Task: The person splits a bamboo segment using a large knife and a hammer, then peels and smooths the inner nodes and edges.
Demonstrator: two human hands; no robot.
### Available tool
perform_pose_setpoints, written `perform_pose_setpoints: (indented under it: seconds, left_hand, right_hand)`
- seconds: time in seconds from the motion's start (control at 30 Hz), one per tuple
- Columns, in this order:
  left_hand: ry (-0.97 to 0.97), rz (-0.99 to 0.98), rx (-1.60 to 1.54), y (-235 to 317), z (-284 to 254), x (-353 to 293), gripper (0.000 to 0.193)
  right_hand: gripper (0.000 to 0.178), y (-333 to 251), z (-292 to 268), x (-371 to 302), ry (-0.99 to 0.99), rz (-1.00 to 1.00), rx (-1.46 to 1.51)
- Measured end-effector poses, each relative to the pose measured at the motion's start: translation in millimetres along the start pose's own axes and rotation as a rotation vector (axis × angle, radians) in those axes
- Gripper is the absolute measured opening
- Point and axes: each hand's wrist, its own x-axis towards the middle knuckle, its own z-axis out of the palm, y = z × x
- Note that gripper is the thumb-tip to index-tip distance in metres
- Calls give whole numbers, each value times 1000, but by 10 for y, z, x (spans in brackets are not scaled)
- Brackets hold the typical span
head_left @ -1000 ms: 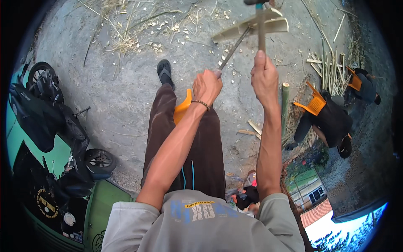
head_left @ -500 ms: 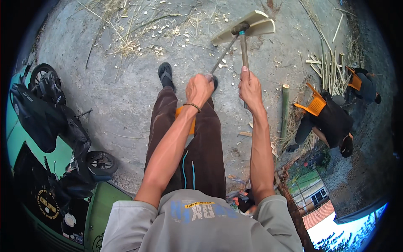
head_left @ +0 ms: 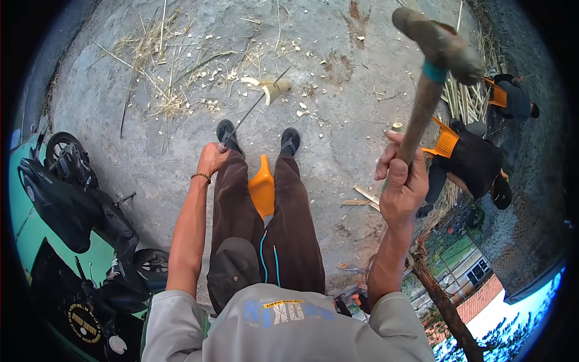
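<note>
My hands have changed: right hand (head_left: 403, 184) now grips the wooden-handled hammer (head_left: 435, 66) raised high, left hand (head_left: 212, 159) clenching the thin metal blade (head_left: 252, 111) against the pale bamboo piece (head_left: 272, 89), ready for another blow.

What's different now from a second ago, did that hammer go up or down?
Up. The right hand has swung the hammer from down on the bamboo piece to high in the air. The left hand still grips the thin blade, its tip against the piece. The orange stool and the seated person stayed put.

Worn wooden mallet (head_left: 435, 57), thin metal rod (head_left: 253, 111)
</note>
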Motion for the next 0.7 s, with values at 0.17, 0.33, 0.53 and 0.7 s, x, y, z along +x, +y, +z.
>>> perform_pose_setpoints:
  seconds: [0.17, 0.33, 0.53, 0.7]
  left_hand:
    - [35, 1, -10, 70, -261, 145, 36]
    - [36, 26, 45, 280, -406, 240, 36]
    - [49, 81, 72, 271, -542, 332, 35]
    - [65, 119, 86, 193, -521, 369, 35]
  right_hand:
    - [42, 565, 298, 136, -31, -120, 149]
    - [34, 2224, 772, 262, -457, 388, -597]
    - [42, 2443, 655, -343, -373, 767, -417]
    - [35, 1411, 372, 209, -253, 520, -278]
